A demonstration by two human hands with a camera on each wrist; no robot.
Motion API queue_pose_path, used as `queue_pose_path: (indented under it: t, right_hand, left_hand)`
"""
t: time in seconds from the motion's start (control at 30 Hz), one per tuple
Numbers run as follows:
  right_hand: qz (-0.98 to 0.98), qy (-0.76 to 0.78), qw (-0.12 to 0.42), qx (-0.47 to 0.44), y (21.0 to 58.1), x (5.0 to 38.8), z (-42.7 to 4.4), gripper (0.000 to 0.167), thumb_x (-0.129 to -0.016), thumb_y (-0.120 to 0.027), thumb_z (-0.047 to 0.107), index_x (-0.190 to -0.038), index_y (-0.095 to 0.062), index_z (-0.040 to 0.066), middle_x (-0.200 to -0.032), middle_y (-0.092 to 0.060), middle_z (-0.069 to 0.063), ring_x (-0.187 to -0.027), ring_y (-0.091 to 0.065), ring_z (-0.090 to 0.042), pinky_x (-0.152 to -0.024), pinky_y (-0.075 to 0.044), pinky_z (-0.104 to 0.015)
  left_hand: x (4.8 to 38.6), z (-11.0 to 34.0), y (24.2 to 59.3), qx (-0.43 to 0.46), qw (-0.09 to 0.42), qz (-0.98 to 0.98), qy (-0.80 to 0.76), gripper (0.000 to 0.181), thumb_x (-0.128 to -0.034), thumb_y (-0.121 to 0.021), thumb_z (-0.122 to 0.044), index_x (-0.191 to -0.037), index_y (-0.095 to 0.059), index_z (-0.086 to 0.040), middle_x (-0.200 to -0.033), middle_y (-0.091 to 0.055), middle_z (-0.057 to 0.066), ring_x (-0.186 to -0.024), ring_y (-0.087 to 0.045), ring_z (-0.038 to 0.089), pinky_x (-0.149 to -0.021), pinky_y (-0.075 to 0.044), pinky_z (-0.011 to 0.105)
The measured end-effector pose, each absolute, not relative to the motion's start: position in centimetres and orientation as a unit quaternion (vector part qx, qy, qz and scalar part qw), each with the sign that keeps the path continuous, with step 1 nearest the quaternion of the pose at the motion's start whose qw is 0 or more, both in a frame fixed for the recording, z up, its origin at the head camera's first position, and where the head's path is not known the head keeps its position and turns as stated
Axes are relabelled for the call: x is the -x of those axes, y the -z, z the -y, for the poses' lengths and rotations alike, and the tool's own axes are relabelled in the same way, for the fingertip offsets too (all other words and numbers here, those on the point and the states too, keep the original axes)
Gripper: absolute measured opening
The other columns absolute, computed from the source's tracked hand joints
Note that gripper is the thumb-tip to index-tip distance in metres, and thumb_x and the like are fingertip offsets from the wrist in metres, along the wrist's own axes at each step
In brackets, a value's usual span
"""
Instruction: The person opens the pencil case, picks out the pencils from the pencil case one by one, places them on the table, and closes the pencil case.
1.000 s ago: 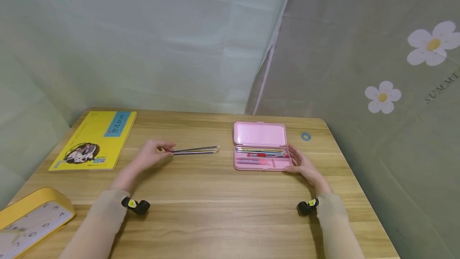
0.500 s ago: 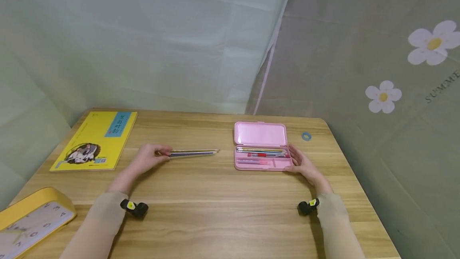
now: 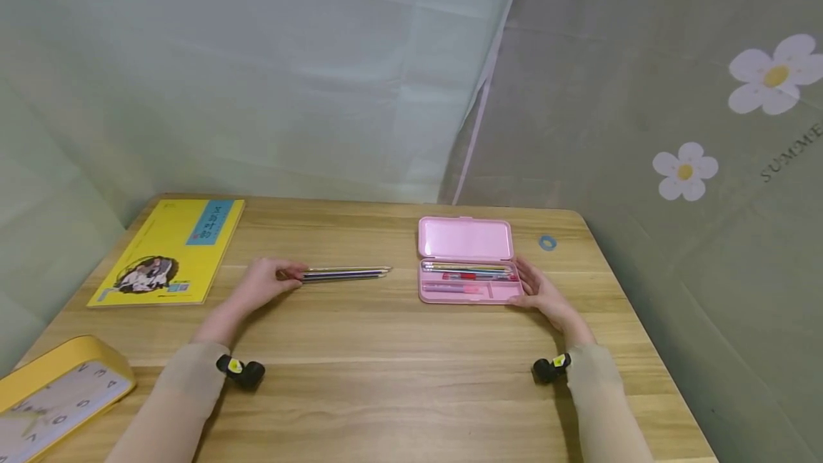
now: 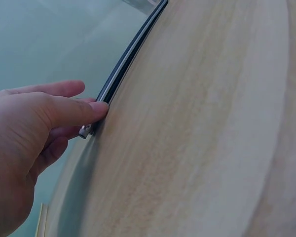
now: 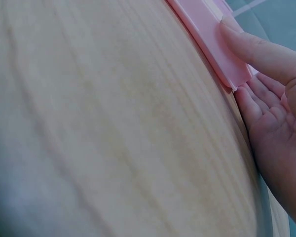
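Several slim pencils point(image 3: 347, 275) lie side by side on the wooden table, pointing right. The left hand point(image 3: 262, 284) pinches their left ends; in the left wrist view its thumb and fingers hold the dark pencils point(image 4: 130, 49) near their ends. An open pink pencil case point(image 3: 466, 238) stands to the right, lid folded back, with pencils, a red pen point(image 3: 469, 276) and a pink pen point(image 3: 450, 289) inside. The right hand point(image 3: 546, 299) grips the case's right end, and in the right wrist view its thumb lies over the edge of the pink case point(image 5: 212, 44).
A yellow book point(image 3: 193, 249) lies at the back left of the table point(image 3: 386, 377). At the front left is a yellow clock point(image 3: 96, 356). A small blue ring point(image 3: 548, 243) sits to the right of the case, near the back right corner. Curtains hang behind.
The left hand has shifted slightly left, and the pencils in its grip lie closer together, their left ends a little lower. The right hand and the case have stayed put.
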State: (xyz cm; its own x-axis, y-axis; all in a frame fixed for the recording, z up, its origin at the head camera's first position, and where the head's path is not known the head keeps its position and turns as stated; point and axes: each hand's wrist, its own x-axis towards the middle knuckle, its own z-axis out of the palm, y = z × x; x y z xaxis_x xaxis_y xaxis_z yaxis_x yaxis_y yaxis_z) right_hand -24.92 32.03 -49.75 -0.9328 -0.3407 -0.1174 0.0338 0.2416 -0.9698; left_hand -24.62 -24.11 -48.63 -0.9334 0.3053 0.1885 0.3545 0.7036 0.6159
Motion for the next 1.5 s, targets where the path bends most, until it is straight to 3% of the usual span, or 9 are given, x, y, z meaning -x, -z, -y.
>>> queue_pose_path:
  t: [0.2, 0.7, 0.87, 1.17, 1.37, 1.5]
  right_hand:
    - [-0.774, 0.607, 0.154, 0.094, 49.7, 25.0, -32.0, 0.098, -0.085, -0.071, 0.001, -0.156, -0.005, 0.002, -0.164, -0.009, -0.019, -0.151, -0.007, -0.033, -0.121, -0.014, -0.037]
    - [-0.773, 0.609, 0.156, 0.089, 49.6, 25.1, -31.8, 0.096, -0.085, -0.071, 0.0, -0.156, -0.006, 0.003, -0.164, -0.01, -0.018, -0.152, -0.008, -0.033, -0.121, -0.015, -0.035]
    - [-0.776, 0.604, 0.157, 0.087, 49.4, 25.1, -31.8, 0.096, -0.085, -0.071, 0.001, -0.156, -0.006, 0.002, -0.164, -0.009, -0.018, -0.152, -0.008, -0.033, -0.121, -0.013, -0.041]
    - [-0.776, 0.604, 0.158, 0.088, 49.3, 24.9, -31.8, 0.097, -0.086, -0.071, 0.002, -0.156, -0.005, 0.003, -0.164, -0.008, -0.018, -0.152, -0.007, -0.033, -0.12, -0.019, -0.03]
    - [-0.772, 0.609, 0.158, 0.09, 49.4, 24.8, -31.8, 0.096, -0.086, -0.071, 0.002, -0.156, -0.005, 0.002, -0.164, -0.009, -0.019, -0.151, -0.008, -0.033, -0.121, -0.016, -0.035]
    - [-0.768, 0.613, 0.158, 0.094, 49.6, 24.8, -31.9, 0.096, -0.086, -0.07, 0.0, -0.156, -0.005, 0.002, -0.164, -0.009, -0.019, -0.151, -0.008, -0.033, -0.121, -0.017, -0.033]
  left_hand:
    - [24.8, 24.1, 48.6, 0.176, 0.038, 0.925, 0.336, 0.024, -0.0821, -0.075, -0.003, -0.105, -0.074, 0.0, -0.088, -0.076, 0.009, -0.082, -0.068, 0.023, -0.074, -0.054, 0.036]
    - [24.8, 24.1, 48.5, 0.175, 0.031, 0.928, 0.329, 0.024, -0.0818, -0.075, -0.001, -0.106, -0.073, 0.001, -0.088, -0.076, 0.011, -0.086, -0.07, 0.029, -0.084, -0.053, 0.052]
    - [24.7, 24.1, 48.6, 0.172, 0.029, 0.927, 0.332, 0.025, -0.0816, -0.074, 0.0, -0.106, -0.073, 0.002, -0.089, -0.075, 0.011, -0.086, -0.069, 0.029, -0.084, -0.053, 0.052]
    - [24.5, 23.8, 48.2, 0.177, 0.033, 0.928, 0.328, 0.028, -0.0789, -0.078, -0.004, -0.106, -0.073, 0.002, -0.089, -0.075, 0.011, -0.084, -0.07, 0.027, -0.082, -0.054, 0.049]
    - [24.3, 22.9, 47.4, 0.187, 0.028, 0.925, 0.328, 0.03, -0.0797, -0.078, -0.008, -0.107, -0.072, 0.001, -0.092, -0.075, 0.01, -0.087, -0.069, 0.027, -0.084, -0.054, 0.049]
    - [24.4, 22.2, 46.9, 0.205, 0.033, 0.927, 0.312, 0.026, -0.082, -0.075, -0.006, -0.106, -0.072, 0.002, -0.093, -0.075, 0.012, -0.089, -0.07, 0.03, -0.085, -0.054, 0.051]
